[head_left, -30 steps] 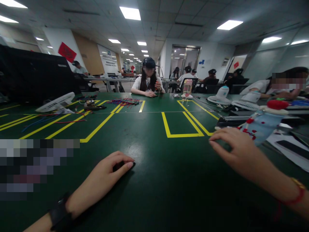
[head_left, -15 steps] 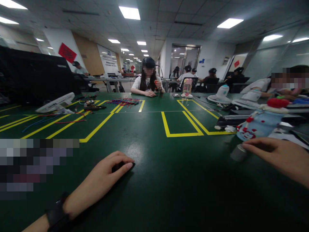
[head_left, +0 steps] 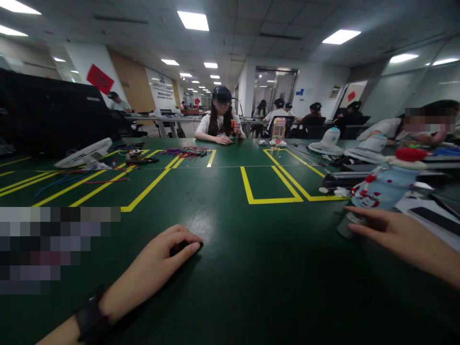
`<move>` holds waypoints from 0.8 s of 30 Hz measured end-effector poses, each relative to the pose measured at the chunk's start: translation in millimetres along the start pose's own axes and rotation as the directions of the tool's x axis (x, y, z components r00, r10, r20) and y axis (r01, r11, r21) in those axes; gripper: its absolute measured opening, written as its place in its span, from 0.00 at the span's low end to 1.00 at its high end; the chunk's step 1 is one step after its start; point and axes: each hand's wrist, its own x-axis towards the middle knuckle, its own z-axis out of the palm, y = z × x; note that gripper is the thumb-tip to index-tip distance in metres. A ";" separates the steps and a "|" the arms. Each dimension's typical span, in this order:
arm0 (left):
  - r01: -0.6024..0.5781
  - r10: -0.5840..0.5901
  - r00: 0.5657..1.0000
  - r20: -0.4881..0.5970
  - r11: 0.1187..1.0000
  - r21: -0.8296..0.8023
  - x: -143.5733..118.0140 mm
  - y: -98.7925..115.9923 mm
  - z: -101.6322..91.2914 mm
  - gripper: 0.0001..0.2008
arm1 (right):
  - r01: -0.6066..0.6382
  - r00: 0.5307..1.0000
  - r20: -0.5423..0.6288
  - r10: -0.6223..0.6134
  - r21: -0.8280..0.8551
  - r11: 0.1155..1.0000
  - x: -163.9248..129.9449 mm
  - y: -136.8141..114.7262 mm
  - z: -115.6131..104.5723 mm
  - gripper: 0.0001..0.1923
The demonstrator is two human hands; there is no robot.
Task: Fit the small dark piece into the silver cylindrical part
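Right hand (head_left: 400, 231) straddles grey can (head_left: 344, 229), right of frame, firm grip unclear; a careless swing could knock blue bottle (head_left: 386, 184) behind. Left hand (head_left: 158, 261), lower left, curled, contents unclear.

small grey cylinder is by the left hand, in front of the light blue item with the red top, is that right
Not quite: the head view shows the small grey cylinder by the right hand, not the left hand. It is indeed in front of the light blue item with the red top.
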 end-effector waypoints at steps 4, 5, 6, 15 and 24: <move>-0.002 0.002 1.000 -0.021 1.000 0.012 -0.2 2.2 0.4 0.14 | 0.357 0.933 -0.075 -0.353 0.055 0.932 -7.3 -67.8 21.9 0.26; -0.004 0.005 1.000 -0.022 1.000 0.013 -0.1 1.5 0.6 0.14 | 0.455 0.890 -0.054 -0.452 0.103 0.884 -10.4 -88.7 28.5 0.25; -0.008 0.008 1.000 -0.022 1.000 0.015 0.0 0.3 0.8 0.14 | 0.533 0.844 -0.030 -0.536 0.158 0.831 -13.6 -109.0 35.3 0.25; -0.088 0.088 0.992 -0.086 0.996 0.007 2.1 34.9 9.0 0.12 | 0.599 0.749 0.029 -0.662 0.398 0.695 -21.7 -166.9 91.4 0.33; -0.215 0.202 0.965 -0.167 0.974 -0.070 40.0 106.3 23.4 0.08 | 0.443 0.821 0.069 -0.567 0.550 0.708 -21.2 -164.5 94.7 0.17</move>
